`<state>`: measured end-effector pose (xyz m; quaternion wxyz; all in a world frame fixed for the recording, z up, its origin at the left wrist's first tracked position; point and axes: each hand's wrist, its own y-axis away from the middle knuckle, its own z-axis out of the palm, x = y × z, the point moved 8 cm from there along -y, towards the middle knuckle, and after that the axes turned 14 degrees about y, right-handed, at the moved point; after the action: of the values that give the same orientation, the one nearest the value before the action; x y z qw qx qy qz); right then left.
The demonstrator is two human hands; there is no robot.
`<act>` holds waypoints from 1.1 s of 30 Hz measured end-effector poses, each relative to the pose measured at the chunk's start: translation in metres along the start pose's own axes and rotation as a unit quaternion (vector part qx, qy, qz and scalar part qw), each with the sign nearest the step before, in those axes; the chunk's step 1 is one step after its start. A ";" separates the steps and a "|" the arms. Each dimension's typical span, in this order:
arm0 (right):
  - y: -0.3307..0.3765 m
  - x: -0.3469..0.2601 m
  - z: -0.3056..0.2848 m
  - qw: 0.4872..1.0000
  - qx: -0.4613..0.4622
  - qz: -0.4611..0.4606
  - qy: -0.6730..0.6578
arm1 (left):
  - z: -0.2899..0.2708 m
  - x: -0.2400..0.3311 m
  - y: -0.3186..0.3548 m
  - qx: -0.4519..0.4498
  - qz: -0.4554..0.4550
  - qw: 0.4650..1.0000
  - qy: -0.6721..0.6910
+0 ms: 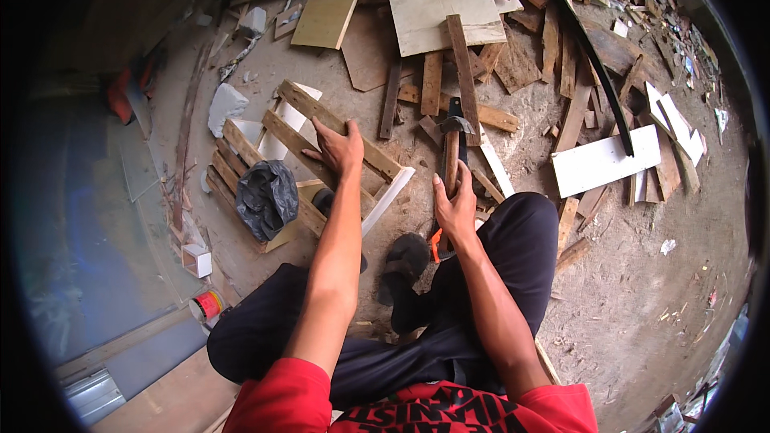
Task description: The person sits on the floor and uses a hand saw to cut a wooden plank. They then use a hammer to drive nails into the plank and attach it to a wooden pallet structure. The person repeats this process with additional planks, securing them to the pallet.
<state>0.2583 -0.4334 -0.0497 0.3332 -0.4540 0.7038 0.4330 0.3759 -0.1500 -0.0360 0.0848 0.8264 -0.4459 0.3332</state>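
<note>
Hammer [451, 152] sits in your right hand [456, 208], fingers wrapped round the handle with its head pointing away from you, likely so it stays under control. Your left hand [343, 151] appears to grip nothing, its fingers spread across the slatted wooden frame [290, 135] ahead and to your left, presumably steadying it on the littered floor [609, 289], while a black plastic bag [267, 200] lies over its near slats

Head-worn fisheye, facing down, fairly near, dark rim perhaps unclear
</note>
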 end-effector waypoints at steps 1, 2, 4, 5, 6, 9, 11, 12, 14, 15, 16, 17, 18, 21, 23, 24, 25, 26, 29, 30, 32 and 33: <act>-0.002 0.000 0.001 1.000 0.014 -0.011 0.006 | -0.001 -0.001 0.000 0.007 0.005 1.000 -0.002; -0.004 0.000 -0.001 0.999 0.029 -0.024 0.014 | -0.001 0.000 -0.001 0.014 0.010 1.000 -0.001; -0.006 0.006 0.002 0.999 0.030 -0.024 0.016 | -0.002 0.002 -0.001 0.020 0.015 1.000 -0.005; -0.006 0.005 0.001 0.999 0.030 -0.026 0.017 | -0.001 0.003 -0.001 0.019 0.015 1.000 -0.007; -0.006 0.006 0.002 0.999 0.023 -0.021 0.011 | -0.001 0.003 -0.001 0.019 0.015 1.000 -0.010; -0.004 0.004 0.001 1.000 0.006 -0.010 -0.001 | -0.001 0.003 -0.002 0.015 0.008 1.000 -0.010; -0.003 0.001 0.000 1.000 0.002 -0.009 0.001 | -0.003 0.005 -0.001 0.025 0.016 1.000 -0.007; -0.003 0.000 -0.001 1.000 0.006 -0.011 0.003 | -0.004 0.005 -0.001 0.030 0.021 0.999 -0.006; -0.003 -0.002 -0.003 1.000 0.013 -0.015 0.007 | -0.004 0.006 0.000 0.021 0.013 1.000 -0.006; -0.003 -0.001 -0.003 1.000 0.019 -0.018 0.007 | -0.005 0.007 0.000 0.017 0.009 1.000 -0.006; -0.003 0.001 -0.002 0.999 0.025 -0.022 0.007 | -0.005 0.008 0.000 0.018 0.010 1.000 -0.006; -0.003 0.000 -0.002 0.999 0.030 -0.026 0.007 | -0.005 0.007 0.000 0.020 0.010 1.000 -0.006; -0.003 0.001 -0.001 1.000 0.021 -0.017 0.004 | -0.005 0.006 0.000 0.021 0.010 1.000 -0.006; -0.002 0.001 -0.001 1.000 0.005 -0.004 0.002 | -0.003 0.004 -0.001 0.017 0.008 1.000 -0.014; -0.002 -0.002 -0.002 1.000 0.009 -0.012 0.007 | -0.003 0.003 -0.002 0.021 0.011 1.000 -0.015; -0.002 -0.002 -0.002 1.000 0.012 -0.017 0.007 | -0.003 0.003 -0.003 0.024 0.012 1.000 -0.016; -0.002 0.000 -0.001 1.000 0.015 -0.023 0.006 | -0.003 0.002 -0.003 0.021 0.011 1.000 -0.016; -0.002 -0.002 -0.002 0.999 0.019 -0.028 0.005 | -0.002 0.002 -0.002 0.019 0.011 1.000 -0.015; -0.001 -0.001 -0.001 1.000 -0.015 0.011 0.006 | -0.002 0.003 -0.002 0.016 0.012 1.000 -0.017; -0.002 0.000 -0.001 1.000 -0.003 -0.003 0.010 | -0.002 0.003 -0.002 0.016 0.014 1.000 -0.018; -0.002 0.001 0.000 0.999 0.019 -0.030 0.017 | -0.002 0.003 -0.002 0.015 0.012 1.000 -0.012; -0.002 0.002 0.001 1.000 0.010 -0.021 0.014 | -0.003 0.003 -0.002 0.015 0.011 1.000 -0.009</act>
<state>0.2599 -0.4335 -0.0524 0.3368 -0.4717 0.7032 0.4119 0.3774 -0.1502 -0.0315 0.0644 0.8255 -0.4509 0.3332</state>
